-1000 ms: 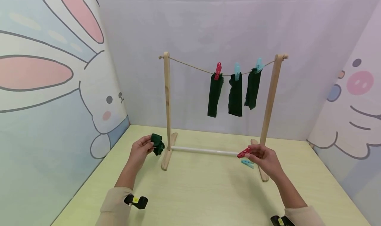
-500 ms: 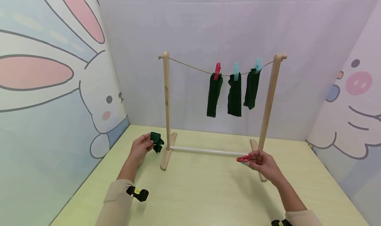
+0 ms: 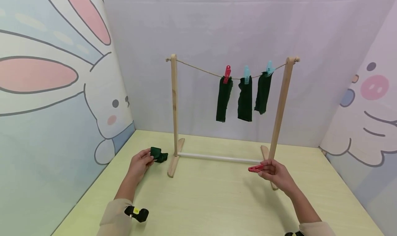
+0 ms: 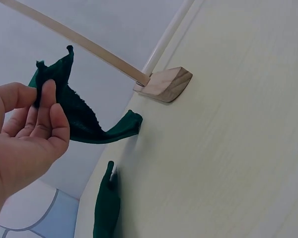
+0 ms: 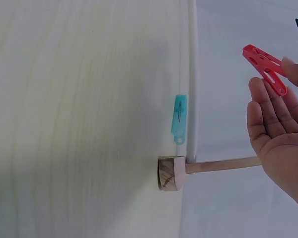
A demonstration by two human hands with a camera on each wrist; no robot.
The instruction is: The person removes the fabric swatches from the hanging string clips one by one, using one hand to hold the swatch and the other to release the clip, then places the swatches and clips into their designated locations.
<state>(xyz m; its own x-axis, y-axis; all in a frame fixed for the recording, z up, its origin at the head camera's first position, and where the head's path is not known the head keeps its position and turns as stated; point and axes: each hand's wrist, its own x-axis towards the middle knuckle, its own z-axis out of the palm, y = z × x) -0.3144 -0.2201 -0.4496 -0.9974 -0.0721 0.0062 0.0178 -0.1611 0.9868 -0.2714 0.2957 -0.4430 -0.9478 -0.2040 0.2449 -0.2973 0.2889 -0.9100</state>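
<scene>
My left hand (image 3: 138, 167) pinches a dark green cloth (image 3: 158, 155) between thumb and fingers, left of the drying stand. The cloth's loose end droops toward the table in the left wrist view, where a second green cloth (image 4: 107, 208) lies below it. Near the stand's right foot, my right hand (image 3: 277, 174) pinches a red clothespin (image 3: 255, 168) at its handle end. A blue clothespin (image 5: 179, 119) lies on the table in the right wrist view; the head view does not show it. Three green cloth strips (image 3: 245, 99) hang from the cord (image 3: 198, 69).
The stand has a left wooden post (image 3: 174, 105), a right wooden post (image 3: 282, 108) and a white crossbar (image 3: 217, 157) low between them. One red clothespin (image 3: 227, 74) and two blue ones grip the hanging strips. Printed walls (image 3: 62, 132) border the table (image 3: 198, 201).
My left hand has moved left and down with the green cloth. My right hand has sunk slightly, the red clothespin has turned more level, and the blue clothespin has vanished from the head view.
</scene>
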